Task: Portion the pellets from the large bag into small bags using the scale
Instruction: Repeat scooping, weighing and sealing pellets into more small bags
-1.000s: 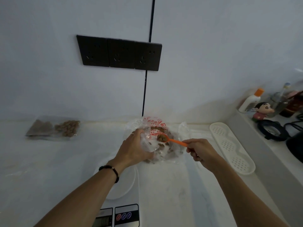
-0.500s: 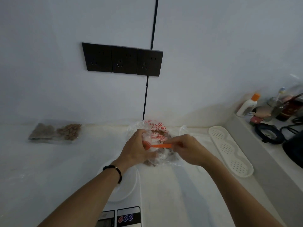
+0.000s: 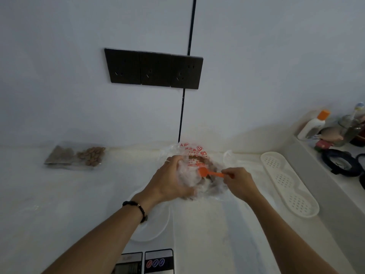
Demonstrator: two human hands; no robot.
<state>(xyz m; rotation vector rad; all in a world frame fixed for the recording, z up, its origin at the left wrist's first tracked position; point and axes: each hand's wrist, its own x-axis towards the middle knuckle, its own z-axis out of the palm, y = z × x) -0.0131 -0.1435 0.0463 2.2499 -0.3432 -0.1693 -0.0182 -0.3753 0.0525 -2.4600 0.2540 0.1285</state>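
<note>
Fingers of the left hand (image 3: 171,179) grip the large bag (image 3: 199,171) open on the table (image 3: 207,224). Right hand (image 3: 240,181) pinches the orange scoop (image 3: 203,172) over its pellets (image 3: 199,160), probably to dig; the scale (image 3: 156,230) waits nearer.

Both hands (image 3: 169,180) (image 3: 240,183) forward, fingers curled.

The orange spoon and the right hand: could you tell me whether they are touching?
Touching. In the head view, the right hand pinches the handle end of the orange spoon between its fingertips, while the spoon's bowl hangs over the large bag.
</note>
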